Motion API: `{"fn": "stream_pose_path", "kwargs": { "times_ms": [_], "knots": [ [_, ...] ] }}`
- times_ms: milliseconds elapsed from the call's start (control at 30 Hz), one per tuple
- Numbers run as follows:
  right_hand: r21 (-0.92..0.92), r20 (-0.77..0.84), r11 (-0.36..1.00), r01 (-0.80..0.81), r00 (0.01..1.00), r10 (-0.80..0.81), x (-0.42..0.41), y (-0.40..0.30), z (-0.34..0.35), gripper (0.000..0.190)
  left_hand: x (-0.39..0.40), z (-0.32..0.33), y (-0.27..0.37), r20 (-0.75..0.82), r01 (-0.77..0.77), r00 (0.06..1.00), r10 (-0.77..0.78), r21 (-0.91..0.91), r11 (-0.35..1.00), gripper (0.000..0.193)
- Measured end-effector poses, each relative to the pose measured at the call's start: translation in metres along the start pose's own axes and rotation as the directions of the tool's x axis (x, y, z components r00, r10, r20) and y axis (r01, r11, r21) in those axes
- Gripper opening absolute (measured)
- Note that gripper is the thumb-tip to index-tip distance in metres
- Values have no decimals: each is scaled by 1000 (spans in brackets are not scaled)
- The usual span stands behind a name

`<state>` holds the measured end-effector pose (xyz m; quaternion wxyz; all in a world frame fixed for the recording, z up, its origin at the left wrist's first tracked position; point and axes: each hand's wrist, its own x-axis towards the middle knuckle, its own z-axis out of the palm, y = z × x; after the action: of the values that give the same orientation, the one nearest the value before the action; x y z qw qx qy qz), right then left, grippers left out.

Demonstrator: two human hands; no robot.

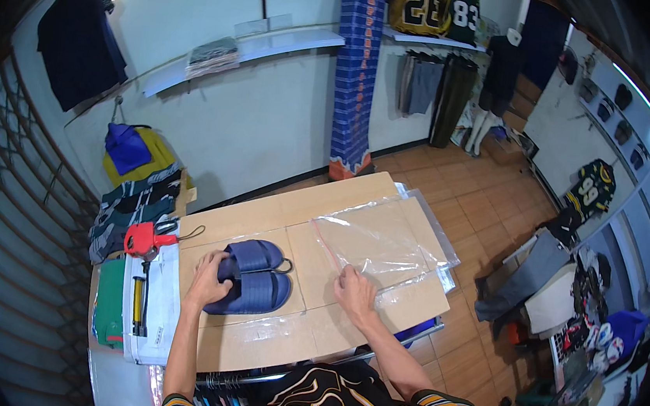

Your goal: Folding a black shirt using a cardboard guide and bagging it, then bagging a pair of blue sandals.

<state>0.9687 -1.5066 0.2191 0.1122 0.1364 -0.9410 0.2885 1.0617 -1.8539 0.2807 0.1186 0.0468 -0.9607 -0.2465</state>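
Observation:
A pair of navy blue slide sandals [258,290] lies side by side on a cardboard-covered table [247,345], joined by a small dark loop near the toes. My left hand [210,279] rests at the heel end of the sandals, its fingers over the far one; whether it grips is not clear. A clear plastic zip bag [380,238] with a red seal line lies flat to the right. My right hand [355,293] touches the near end of that seal line with curled fingers; the fingertips are partly hidden.
Left of the cardboard are a red tool [148,240] with a cord loop, a yellow and black hand pump [138,302], green folded cloth [110,302] and patterned garments [136,208]. A blue pillar [356,77] stands beyond the table. Clothes are piled at the right [546,283].

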Motion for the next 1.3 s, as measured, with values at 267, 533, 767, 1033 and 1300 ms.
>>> {"fn": "stream_pose_path", "kwargs": {
  "times_ms": [267, 533, 767, 1033, 1300],
  "knots": [
    [155, -41, 987, -28, 999, 35, 17, -4, -14, 19, -16, 48, -25, -109, -4, 994, -8, -108, 994, 18],
    [218, -92, 975, -34, 994, 55, 27, -12, -25, 21, 13, 87, 34, -115, -128, 988, 105, -206, 970, 15],
    [231, -97, 973, 5, 995, 17, 28, -21, -27, 20, 41, 138, 93, -139, -162, 982, 128, -267, 950, 16],
    [282, -82, 959, -18, 996, 43, 26, -18, -34, 21, 68, 169, 143, -191, -173, 975, 116, -319, 932, 14],
    [360, -215, 923, -135, 951, 223, 26, 45, -70, 22, 48, 128, 108, -220, -282, 950, 222, -295, 913, 43]
  ]
}}
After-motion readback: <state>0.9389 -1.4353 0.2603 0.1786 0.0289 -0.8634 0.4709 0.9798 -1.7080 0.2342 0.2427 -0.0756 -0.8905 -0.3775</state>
